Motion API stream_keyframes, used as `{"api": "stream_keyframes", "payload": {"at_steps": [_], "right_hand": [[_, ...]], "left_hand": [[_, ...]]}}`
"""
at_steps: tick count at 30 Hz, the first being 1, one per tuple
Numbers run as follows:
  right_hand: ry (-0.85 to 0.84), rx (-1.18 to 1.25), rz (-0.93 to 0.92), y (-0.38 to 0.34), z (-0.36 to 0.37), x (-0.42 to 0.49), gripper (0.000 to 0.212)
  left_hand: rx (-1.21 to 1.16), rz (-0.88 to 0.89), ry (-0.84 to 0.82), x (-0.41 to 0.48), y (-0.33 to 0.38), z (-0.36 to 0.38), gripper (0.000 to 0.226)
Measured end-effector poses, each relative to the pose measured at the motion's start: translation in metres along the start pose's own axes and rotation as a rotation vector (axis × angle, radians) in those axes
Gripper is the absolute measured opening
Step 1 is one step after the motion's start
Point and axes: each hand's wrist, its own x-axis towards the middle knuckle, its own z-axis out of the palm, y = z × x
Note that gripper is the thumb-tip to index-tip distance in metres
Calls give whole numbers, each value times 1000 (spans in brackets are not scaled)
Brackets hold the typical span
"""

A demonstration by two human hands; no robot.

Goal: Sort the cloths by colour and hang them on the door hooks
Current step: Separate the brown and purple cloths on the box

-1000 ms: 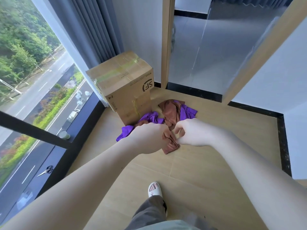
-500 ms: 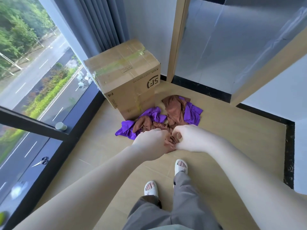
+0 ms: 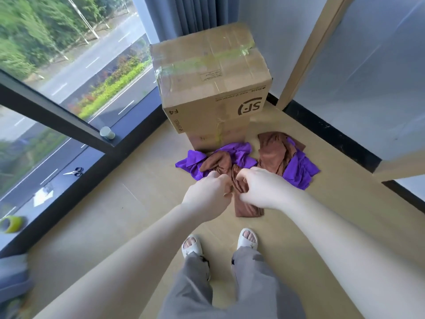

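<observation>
Trousers [image 3: 197, 284] of loose grey fabric cover your legs at the bottom of the view. Past their hems, your toes show in white moulded slippers [image 3: 192, 246] planted on the pale wood-grain floor [image 3: 115, 215].

Just ahead of your feet, your left hand [image 3: 207, 194] and right hand [image 3: 262, 189] sit side by side on a brown cloth [image 3: 247, 207], thin and softly creased. The fingers [image 3: 244, 174] of both hands are curled into its bunched upper part and clamped on the fabric. Its lower end trails toward you in a narrow fold.

Beyond your knuckles the rest of the pile lies on the floor. A crumpled purple cloth [image 3: 193, 163] sits on the left. On the right, a second brown cloth [image 3: 273, 153] is draped over a second purple cloth [image 3: 299, 173].

The pile touches the foot of a square-edged cardboard box [image 3: 211, 88], sealed with clear tape and printed "SF".

To your left, the dark glossy window sill [image 3: 96, 162] carries a green tape roll [image 3: 11, 224], scissors [image 3: 74, 172] and a small metal cylinder [image 3: 107, 132].

Behind the box hangs a pleated grey curtain [image 3: 190, 12]. A light wooden door frame [image 3: 305, 58] stands to its right.
</observation>
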Motion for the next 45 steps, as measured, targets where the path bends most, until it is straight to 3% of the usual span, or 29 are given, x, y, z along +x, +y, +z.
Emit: {"api": "stream_keyframes", "payload": {"at_steps": [17,23,38,45], "right_hand": [[62,-32,43,59,105,216,51],[-4,-159,53,82,160,300,47],[68,-156,56,143,258,484,46],[123,-114,103,174,294,556,73]], "left_hand": [[-105,-111,77,168,-104,115,41],[-78,-117,46,238,-153,170,35],[-57,-159,150,413,-266,298,31],[-164,-213,141,485,-292,347,43]]}}
